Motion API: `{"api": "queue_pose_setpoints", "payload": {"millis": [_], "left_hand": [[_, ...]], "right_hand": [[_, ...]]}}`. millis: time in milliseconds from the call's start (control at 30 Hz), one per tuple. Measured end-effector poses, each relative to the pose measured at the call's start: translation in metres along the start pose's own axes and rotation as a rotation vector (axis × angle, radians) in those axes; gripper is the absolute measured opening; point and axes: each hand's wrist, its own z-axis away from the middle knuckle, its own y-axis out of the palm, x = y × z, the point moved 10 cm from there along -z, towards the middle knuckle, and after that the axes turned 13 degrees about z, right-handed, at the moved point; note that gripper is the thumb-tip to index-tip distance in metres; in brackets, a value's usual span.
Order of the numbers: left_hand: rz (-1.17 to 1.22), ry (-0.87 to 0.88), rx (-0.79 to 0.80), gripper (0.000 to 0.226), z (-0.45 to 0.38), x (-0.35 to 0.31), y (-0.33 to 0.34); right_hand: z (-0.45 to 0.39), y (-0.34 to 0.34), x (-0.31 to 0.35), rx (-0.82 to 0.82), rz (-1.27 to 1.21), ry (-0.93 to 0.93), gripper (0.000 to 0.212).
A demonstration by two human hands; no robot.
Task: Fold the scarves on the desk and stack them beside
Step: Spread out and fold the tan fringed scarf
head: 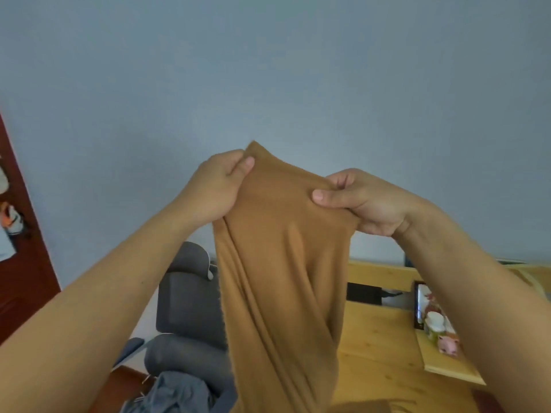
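Holding the tan scarf aloft above the desk, left hand at 10 o'clock and right hand at 2 o'clock pinch its top edge, letting it hang straight for folding.

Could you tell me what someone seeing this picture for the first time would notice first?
The eye goes first to the mustard-brown scarf held up at centre frame, hanging in long folds toward the bottom edge. The left hand and right hand each pinch its top edge against the blue-grey wall. Behind it, a grey office chair stands lower left, and a light wooden desk lies lower right.
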Motion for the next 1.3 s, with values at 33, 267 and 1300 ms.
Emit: {"api": "queue_pose_setpoints", "payload": {"millis": [33, 267, 1300], "left_hand": [[-0.076, 0.055, -0.053, 0.039, -0.005, -0.003, -0.001], [0.193, 0.151, -0.463, 0.034, -0.054, -0.007, -0.056], [-0.133, 0.01, 0.471, 0.025, -0.048, -0.032, 0.088]], "right_hand": [[-0.003, -0.001, 0.005, 0.018, -0.01, -0.009, 0.023], [-0.003, 0.054, -0.039, 0.269, -0.126, 0.035, 0.04], [0.067, -0.06, 0.006, -0.148, 0.749, 0.39, 0.024]]}}
